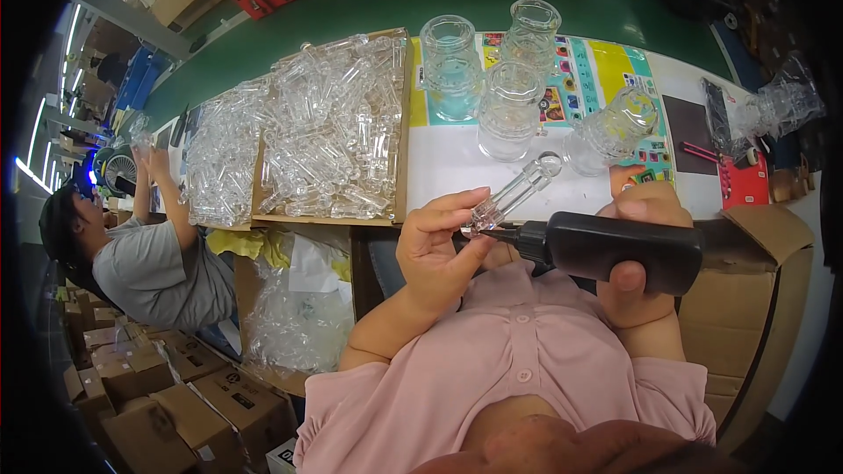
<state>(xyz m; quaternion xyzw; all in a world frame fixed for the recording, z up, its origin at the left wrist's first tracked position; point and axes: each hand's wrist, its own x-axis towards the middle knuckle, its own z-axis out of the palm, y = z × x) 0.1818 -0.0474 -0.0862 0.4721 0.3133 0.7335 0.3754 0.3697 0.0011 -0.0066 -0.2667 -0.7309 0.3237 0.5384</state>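
Item: clear plastic tube (511, 196), pinched in left hand (436, 246) above worktop (448, 167) edge. Right hand (639, 250) clenched around black tool (606, 250), tip at tube's base. Risk: light pinch; tool pressure may twist tube free, dropping it.

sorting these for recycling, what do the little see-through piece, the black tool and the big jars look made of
Small piece: clear glossy plastic or glass; see-through with bright glints.
Black tool: matte dark plastic, probably; dull, even surface.
Jars: clear, ribbed, shiny; plastic or glass, cannot tell.
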